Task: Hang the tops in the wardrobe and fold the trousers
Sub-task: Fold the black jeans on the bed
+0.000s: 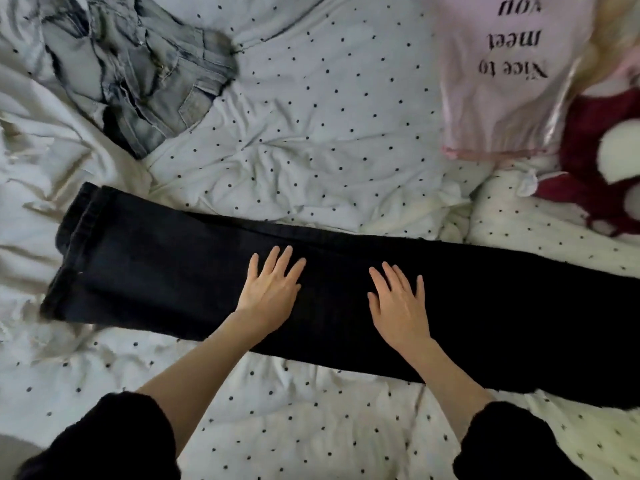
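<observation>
Black trousers (346,299), right end cut off, lie under both hands' flat, spread fingers (277,261)

The black trousers (346,299) run off the right edge of the view, so their far end is unseen. The pink top (502,81) is cut by the top edge and blurred. The dark red garment (588,161) near the bed's (311,133) right side is blurred and cut off.
</observation>
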### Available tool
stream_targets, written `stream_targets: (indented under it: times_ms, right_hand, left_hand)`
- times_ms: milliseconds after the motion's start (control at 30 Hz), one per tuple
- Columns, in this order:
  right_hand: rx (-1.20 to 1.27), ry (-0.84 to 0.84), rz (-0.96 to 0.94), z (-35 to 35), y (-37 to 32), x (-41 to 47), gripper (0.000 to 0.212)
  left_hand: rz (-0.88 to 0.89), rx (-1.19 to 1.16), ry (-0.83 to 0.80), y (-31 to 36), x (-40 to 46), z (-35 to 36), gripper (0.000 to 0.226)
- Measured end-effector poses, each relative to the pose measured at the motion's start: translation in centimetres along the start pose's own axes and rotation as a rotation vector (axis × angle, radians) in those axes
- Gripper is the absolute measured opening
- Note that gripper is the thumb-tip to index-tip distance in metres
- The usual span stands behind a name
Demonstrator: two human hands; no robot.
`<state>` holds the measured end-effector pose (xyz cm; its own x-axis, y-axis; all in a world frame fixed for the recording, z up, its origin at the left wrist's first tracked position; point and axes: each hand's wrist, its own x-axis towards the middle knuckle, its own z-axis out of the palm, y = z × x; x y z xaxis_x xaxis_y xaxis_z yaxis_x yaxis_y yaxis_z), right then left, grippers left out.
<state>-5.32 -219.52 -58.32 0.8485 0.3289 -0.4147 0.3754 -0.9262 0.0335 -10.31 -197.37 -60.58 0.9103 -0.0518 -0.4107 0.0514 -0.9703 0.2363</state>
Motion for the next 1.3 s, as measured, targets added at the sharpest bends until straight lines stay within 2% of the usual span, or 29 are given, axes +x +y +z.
stream_targets:
  times_ms: [167, 300, 467, 567, 667, 833, 867, 900, 1033, 1100, 1167, 1300]
  right_hand:
    - [-0.021, 0.132, 0.220, -0.7, 12.7, -1.9, 0.039]
    - [-0.024, 0.237, 0.152, -1.1, 20.4, -2.8, 0.027]
    - [0.008, 0.031, 0.214, -1.2, 28.9, -5.4, 0.040]
    - [0.072, 0.006, 0.224, -0.9, 31.1, -6.6, 0.043]
    - [0.100, -0.087, 0.226, -0.9, 32.9, -7.2, 0.043]
    - [0.077, -0.341, 0.310, -2.6, 35.8, -7.2, 0.040]
    - [0.069, -0.348, 0.301, -3.0, 36.0, -7.0, 0.038]
    - [0.065, -0.301, 0.289, -3.4, 36.1, -6.7, 0.035]
    - [0.076, 0.080, 0.314, -4.9, 36.0, -4.3, 0.030]
    - [0.030, 0.193, 0.283, -5.0, 35.9, -2.9, 0.029]
    - [-0.022, 0.251, 0.258, -4.5, 35.9, -1.3, 0.030]
    - [-0.032, 0.247, 0.319, -2.4, 36.5, 0.8, 0.039]
  left_hand:
    - [0.200, 0.044, 0.006, 10.3, 5.1, 0.3, 0.052]
    - [0.232, -0.066, 0.063, 16.2, 8.3, 0.4, 0.048]
    - [0.166, -0.098, -0.008, 20.8, 10.4, 0.7, 0.047]
    - [0.172, -0.138, -0.010, 21.7, 10.6, 0.6, 0.043]
    - [0.189, -0.193, -0.019, 23.3, 10.4, 0.5, 0.037]
    - [0.150, -0.294, 0.110, 24.9, 10.2, 0.0, 0.021]
    - [0.153, -0.289, 0.133, 25.0, 10.1, 0.0, 0.020]
    - [0.149, -0.285, 0.159, 25.0, 10.1, -0.1, 0.019]
    - [0.031, -0.314, 0.332, 24.7, 10.9, -0.9, 0.015]
    - [-0.013, -0.301, 0.384, 24.4, 11.9, -1.1, 0.014]
    - [-0.048, -0.254, 0.381, 24.3, 13.1, -1.0, 0.015]
    - [-0.034, -0.042, 0.315, 23.6, 15.2, 0.3, 0.021]
